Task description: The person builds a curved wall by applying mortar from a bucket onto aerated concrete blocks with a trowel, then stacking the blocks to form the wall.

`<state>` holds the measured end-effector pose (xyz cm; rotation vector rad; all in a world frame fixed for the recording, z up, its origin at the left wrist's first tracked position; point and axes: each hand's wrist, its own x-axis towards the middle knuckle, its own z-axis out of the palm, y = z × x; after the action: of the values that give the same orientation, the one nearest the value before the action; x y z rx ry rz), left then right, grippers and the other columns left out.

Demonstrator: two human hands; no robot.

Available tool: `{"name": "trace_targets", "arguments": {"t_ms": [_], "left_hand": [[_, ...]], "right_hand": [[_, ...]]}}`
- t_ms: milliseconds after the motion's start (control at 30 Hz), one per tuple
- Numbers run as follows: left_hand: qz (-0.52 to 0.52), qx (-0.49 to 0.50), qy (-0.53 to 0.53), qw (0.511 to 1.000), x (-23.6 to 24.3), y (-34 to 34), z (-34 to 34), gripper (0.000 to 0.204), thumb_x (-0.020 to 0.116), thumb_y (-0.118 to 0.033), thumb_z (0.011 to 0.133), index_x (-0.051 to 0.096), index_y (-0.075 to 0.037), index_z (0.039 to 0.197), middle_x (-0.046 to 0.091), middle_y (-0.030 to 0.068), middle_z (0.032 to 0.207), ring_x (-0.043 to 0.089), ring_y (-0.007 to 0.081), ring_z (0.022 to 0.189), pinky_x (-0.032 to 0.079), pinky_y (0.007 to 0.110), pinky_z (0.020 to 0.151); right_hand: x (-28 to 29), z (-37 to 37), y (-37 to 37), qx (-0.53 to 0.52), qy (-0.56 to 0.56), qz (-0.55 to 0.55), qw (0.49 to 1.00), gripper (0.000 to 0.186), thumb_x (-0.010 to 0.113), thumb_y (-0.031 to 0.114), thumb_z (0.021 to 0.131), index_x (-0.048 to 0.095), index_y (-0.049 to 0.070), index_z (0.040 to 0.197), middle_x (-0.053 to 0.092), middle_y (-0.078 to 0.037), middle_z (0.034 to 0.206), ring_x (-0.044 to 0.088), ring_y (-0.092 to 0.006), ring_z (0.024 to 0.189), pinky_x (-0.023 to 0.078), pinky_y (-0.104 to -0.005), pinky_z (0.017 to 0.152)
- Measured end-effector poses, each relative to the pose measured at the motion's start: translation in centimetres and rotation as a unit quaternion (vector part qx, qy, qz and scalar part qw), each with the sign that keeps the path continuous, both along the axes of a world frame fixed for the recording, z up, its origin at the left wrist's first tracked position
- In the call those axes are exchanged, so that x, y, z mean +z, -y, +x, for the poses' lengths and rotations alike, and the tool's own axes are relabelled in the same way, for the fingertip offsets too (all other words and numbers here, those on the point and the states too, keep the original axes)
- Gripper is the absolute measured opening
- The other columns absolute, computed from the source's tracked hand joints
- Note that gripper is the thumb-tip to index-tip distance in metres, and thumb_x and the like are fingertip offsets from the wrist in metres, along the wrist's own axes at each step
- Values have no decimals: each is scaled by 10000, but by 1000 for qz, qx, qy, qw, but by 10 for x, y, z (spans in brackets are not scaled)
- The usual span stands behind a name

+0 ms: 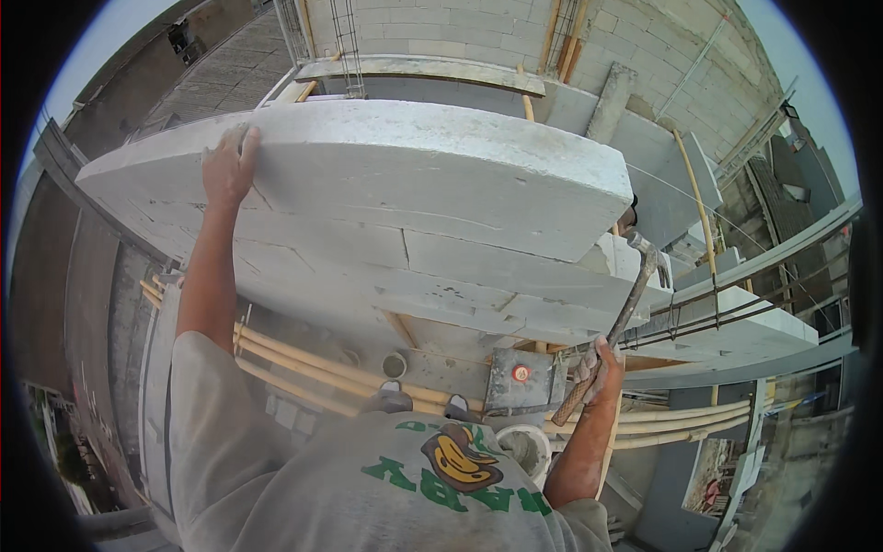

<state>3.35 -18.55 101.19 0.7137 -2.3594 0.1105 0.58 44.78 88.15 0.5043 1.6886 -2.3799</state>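
A wall of large white blocks [451,189] stands in front of me, its pale top edge running across the view. My left hand [230,166] rests on that edge toward the left end, fingers stretched over it. On the right, my right hand [602,370] grips a claw hammer [633,302] by its handle. The hammer's metal head points up, beside the wall's right end and apart from the top block. Thin joints and a few cracks mark the block faces.
Bamboo poles [317,373] run across below the wall, near my feet. A bucket of grey mix [526,448] stands by my right side, and a small pail [394,366] sits lower left of centre. Thin rebar [736,317] extends to the right. A wooden plank [423,72] lies behind the wall.
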Motion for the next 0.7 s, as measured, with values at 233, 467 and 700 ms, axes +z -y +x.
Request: {"name": "trace_targets", "arguments": {"t_ms": [233, 467, 700], "left_hand": [[3, -75, -98, 992, -20, 9, -22, 532, 376, -495, 942, 576, -95, 1229, 566, 124, 1275, 475, 302, 1237, 219, 538, 1086], [-60, -81, -126, 987, -22, 11, -17, 483, 386, -459, 947, 591, -85, 1174, 597, 126, 1210, 523, 312, 1161, 271, 532, 1058], [-103, -77, -136, 982, -27, 16, -19, 484, 391, -455, 949, 595, -69, 1156, 609, 139, 1171, 542, 305, 1125, 296, 529, 1037]], "right_hand": [[7, -22, 3, -126, -23, -105, 986, 188, 546, 242, 909, 468, 144, 769, 400, 46, 518, 363, -102, 376, 328, -251, 364], [-30, -6, 20, 40, -55, 88, 994, 160, 635, 142, 831, 482, 95, 827, 422, 0, 525, 391, -140, 350, 336, -279, 334], [-7, -3, 33, -71, -29, 89, 993, 196, 617, 193, 858, 454, 105, 796, 415, 2, 535, 401, -137, 373, 351, -302, 346]]}}
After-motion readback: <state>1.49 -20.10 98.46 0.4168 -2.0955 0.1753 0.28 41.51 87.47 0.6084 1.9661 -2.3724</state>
